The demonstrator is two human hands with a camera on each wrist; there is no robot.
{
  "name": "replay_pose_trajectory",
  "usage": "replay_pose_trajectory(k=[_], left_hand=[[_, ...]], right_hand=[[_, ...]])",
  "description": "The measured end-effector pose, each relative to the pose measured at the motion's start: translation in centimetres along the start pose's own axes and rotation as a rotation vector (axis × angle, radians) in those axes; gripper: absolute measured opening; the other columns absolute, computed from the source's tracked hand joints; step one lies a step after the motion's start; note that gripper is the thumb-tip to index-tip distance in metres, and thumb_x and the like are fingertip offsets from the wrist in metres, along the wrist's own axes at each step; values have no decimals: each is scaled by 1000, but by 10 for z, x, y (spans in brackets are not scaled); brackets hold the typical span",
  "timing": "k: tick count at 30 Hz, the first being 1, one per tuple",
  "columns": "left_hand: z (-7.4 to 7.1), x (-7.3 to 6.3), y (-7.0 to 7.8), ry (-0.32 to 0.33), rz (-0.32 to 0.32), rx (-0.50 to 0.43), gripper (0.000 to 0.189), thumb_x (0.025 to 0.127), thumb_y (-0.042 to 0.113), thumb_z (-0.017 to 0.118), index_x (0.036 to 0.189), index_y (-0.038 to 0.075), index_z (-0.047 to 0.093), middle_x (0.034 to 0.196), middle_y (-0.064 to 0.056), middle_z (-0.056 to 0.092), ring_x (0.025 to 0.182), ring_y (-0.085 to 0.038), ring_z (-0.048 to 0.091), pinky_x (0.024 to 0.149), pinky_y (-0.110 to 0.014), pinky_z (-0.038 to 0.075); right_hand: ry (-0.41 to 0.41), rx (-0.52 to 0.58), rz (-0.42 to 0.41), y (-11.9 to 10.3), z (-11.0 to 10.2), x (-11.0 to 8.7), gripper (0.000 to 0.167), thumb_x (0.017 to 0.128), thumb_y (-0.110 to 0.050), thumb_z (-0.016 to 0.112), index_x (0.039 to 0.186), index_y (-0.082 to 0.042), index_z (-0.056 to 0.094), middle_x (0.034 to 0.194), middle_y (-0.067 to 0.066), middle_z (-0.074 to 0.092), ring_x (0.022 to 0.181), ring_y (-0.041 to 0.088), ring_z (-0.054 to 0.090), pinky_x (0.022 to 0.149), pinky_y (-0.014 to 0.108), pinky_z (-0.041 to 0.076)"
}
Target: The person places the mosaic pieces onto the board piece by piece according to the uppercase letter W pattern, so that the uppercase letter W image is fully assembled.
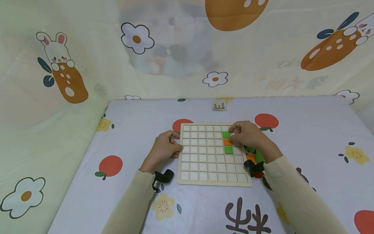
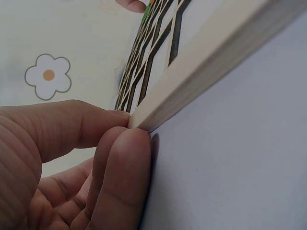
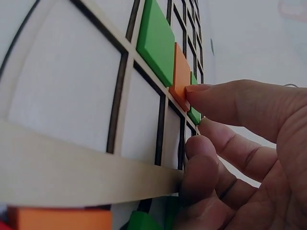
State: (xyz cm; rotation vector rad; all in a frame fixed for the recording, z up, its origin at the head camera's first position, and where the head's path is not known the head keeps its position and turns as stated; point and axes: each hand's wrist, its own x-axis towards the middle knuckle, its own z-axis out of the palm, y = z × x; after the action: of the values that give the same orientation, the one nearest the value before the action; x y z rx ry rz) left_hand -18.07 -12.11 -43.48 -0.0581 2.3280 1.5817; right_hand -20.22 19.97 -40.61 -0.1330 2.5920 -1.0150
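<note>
A light wooden grid board (image 1: 214, 184) lies on the table, with square cells. Two green tiles, one of them the nearer green tile (image 1: 229, 149), and an orange tile (image 1: 226, 142) between them form a column in it. My left hand (image 1: 164, 148) grips the board's left edge between thumb (image 2: 76, 122) and fingertips. Over the upper right of the board, my right hand (image 1: 248, 135) holds the far green tile (image 1: 226, 134) by its right side. Its thumb tip overlaps the orange tile in the right wrist view, and the index finger (image 3: 225, 139) is right at the green tile's far corner.
Loose green and orange pieces (image 1: 251, 158) lie beside the board's right edge, partly under the right wrist. A small card with a grid pattern (image 1: 219, 105) lies near the back of the table. A printed curtain (image 1: 175, 81) hangs behind the table.
</note>
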Motion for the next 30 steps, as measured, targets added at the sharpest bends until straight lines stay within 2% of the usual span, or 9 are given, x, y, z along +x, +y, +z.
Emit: replay_pose_trajectory(k=[11,30], left_hand=[[0,0,0,2,4,8,36,86,-1,76,120,0,62,83,-9,65,56,-14,65,56,-26,60],[-1,-1,1,-3,-9,10,36,87,0,77,120,1,62,84,-9,64,56,-14,65,56,-26,60]], right_hand=[[-16,-16,6,0,-1,3,39,92,-22,77,125,-4,68,93,12,60,83,26,55,65,33,48],[-14,-6,10,-1,0,1,37,92,-21,77,123,-4,66,91,11,57,80,25,52,63,33,45]])
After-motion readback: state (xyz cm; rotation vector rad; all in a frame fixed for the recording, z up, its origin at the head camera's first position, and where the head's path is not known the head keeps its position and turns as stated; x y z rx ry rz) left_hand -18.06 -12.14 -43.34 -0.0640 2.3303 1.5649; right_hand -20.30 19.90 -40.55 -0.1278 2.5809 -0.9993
